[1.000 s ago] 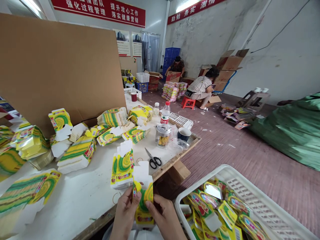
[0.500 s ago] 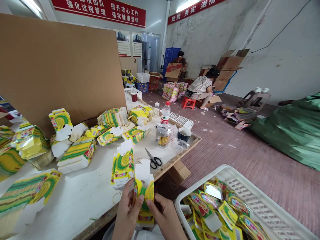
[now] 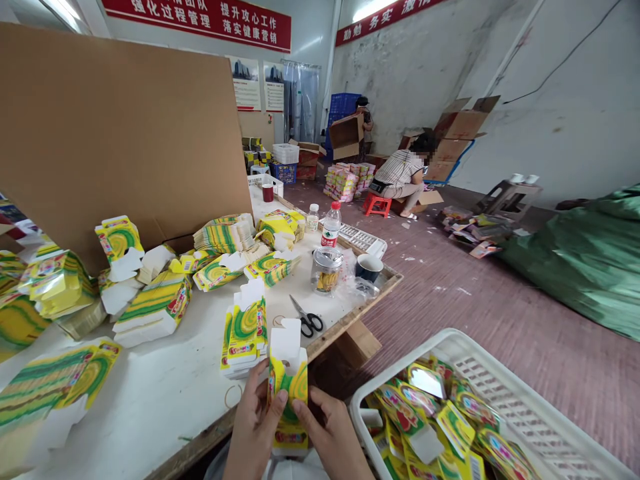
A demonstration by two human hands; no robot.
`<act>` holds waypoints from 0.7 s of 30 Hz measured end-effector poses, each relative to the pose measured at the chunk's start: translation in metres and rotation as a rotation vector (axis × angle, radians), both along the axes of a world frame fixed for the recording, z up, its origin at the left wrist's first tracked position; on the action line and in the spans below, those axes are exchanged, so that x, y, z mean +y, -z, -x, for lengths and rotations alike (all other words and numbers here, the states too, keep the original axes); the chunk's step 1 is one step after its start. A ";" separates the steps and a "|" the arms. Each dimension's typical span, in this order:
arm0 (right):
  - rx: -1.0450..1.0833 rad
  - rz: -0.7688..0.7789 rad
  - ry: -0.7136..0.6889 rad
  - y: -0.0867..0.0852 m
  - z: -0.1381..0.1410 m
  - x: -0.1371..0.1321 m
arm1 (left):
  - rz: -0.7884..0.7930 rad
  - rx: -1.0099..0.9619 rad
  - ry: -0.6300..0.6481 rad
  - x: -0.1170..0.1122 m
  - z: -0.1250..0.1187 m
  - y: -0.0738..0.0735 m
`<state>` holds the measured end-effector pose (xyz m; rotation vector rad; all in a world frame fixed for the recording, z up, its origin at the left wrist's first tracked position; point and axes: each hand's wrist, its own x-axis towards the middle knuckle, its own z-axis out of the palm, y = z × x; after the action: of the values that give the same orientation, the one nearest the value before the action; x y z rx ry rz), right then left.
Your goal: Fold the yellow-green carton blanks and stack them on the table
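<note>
Between my two hands, at the table's front edge, is a yellow and green printed carton [image 3: 289,381] with its white top flap standing up. My left hand [image 3: 257,417] grips its left side, thumb across the front. On the other side my right hand [image 3: 327,430] holds it, thumb also on the front. The lower part of the carton shows beneath my thumbs. Just beyond it lies a small stack of flat cartons [image 3: 244,333] of the same print. Scissors [image 3: 307,319] with black handles rest to the right of that stack.
A white basket [image 3: 453,337] of yellow cartons stands at my right. Bundles of flat cartons [image 3: 155,307] cover the table's left and back, before a cardboard sheet [image 3: 125,140]. A jar [image 3: 327,270], bottle [image 3: 331,225] and mug [image 3: 369,268] stand near the right edge. Two people are farther back.
My hands and the carton stay in nearly the same place. In the background, a standing person has turned a cardboard box so that its open side shows.
</note>
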<state>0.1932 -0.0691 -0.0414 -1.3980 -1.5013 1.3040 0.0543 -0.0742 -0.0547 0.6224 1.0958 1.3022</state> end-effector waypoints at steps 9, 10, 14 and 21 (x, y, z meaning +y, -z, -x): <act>0.099 -0.055 0.069 0.005 -0.003 -0.002 | -0.030 0.024 0.017 0.002 0.004 -0.011; 0.106 -0.064 0.060 0.005 -0.004 -0.001 | -0.032 0.026 0.020 0.002 0.004 -0.011; 0.116 -0.068 0.044 0.001 -0.009 0.000 | -0.022 0.006 0.071 0.000 0.004 -0.009; 0.120 -0.059 0.027 -0.001 -0.014 0.002 | -0.081 0.084 0.325 0.002 0.018 0.002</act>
<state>0.2068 -0.0676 -0.0401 -1.2761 -1.4249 1.2930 0.0365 -0.0727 -0.0563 0.8836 0.9661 1.0494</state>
